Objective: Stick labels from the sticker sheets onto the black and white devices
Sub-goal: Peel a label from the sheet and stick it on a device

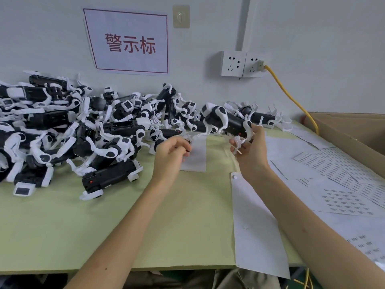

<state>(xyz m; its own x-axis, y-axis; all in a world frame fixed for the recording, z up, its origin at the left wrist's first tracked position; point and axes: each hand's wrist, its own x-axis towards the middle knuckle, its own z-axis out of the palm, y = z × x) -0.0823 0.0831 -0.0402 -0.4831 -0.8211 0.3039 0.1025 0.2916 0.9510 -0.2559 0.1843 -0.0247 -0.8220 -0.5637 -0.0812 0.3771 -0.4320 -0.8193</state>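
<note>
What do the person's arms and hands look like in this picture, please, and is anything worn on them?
The left forearm and right forearm are bare right down to the bottom edge of the picture, with no sleeves in view. The left hand and right hand wear no gloves. No watch, bracelet, ring or marking is visible on either.

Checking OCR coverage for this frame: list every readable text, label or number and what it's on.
"警示标": red characters on the red-bordered white wall sign.
Sticker sheets at the right: rows of tiny dark print, too small to read.
Small dark piece pinched by the left hand: too small to read.
Device held by the right hand: no readable text.
</note>
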